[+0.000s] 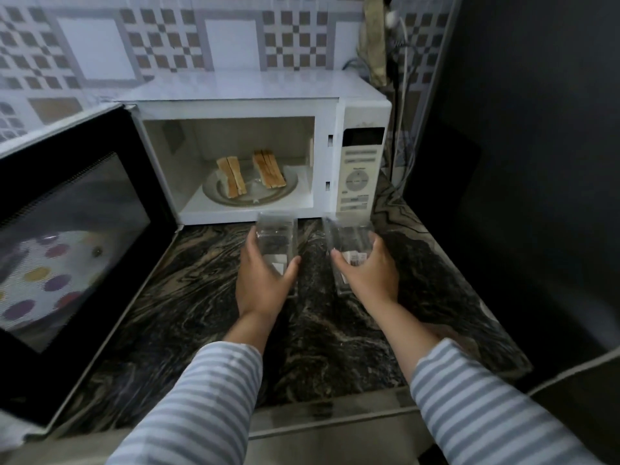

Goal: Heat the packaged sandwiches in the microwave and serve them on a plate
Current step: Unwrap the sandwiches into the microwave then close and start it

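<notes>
A white microwave [335,109] stands at the back of the counter with its door [72,236] swung wide open to the left. Inside, two sandwiches, one on the left [231,177] and one on the right [269,168], stand on the glass turntable [288,184]. In front of the microwave, my left hand [263,283] grips an empty clear plastic sandwich package [276,234]. My right hand [365,275] grips a second empty clear package [349,236] with a label. Both packages are just above or on the countertop.
The dark marbled countertop [208,313] extends toward me. The open door blocks the left side; a spotted plate shows in its window. A dark panel [523,162] walls off the right. Cables [401,95] hang behind the microwave's control panel [360,169].
</notes>
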The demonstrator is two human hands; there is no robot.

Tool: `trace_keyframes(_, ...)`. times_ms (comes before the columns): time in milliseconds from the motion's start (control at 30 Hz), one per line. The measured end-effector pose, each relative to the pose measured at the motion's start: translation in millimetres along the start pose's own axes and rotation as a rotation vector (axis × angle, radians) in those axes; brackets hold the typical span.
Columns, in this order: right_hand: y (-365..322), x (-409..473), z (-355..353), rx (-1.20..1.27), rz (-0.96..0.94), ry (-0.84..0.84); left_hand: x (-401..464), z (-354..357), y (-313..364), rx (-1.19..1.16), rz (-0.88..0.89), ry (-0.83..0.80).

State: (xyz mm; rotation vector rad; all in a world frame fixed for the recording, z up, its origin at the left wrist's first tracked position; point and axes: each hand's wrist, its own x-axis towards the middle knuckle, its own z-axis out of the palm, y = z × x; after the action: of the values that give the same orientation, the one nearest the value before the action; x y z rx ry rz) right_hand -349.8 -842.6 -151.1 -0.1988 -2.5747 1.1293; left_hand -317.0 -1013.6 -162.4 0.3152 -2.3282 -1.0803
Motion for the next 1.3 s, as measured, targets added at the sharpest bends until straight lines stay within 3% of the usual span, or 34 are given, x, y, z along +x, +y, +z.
trace_keyframes(300,-90.2,-14.9,-42.3,0.138,-0.161,0.133,24.4,-80.4,54.0,0.067,0.182,0.156)
trace_keyframes(500,-156.8,-6.8,-68.4,0.196,-0.238,0.133,59.2,-135.6,85.4,0.01,0.237,0.231)
trace_keyframes(800,-241.3,50.0,-78.5,0.163,-0.198,0.032,138.9,-160.7,124.8,0.017,0.159,0.247)
trace_keyframes(1000,-287.6,120.9,-66.1,0.112,-0.188,0.024,220.6,-149.6,134.7,-0.043,0.105,0.165)
trace_keyframes(1300,-304.2,202.3,-8.1,0.066,-0.147,-0.095,320.4,-109.2,116.5,0.052,-0.054,0.121)
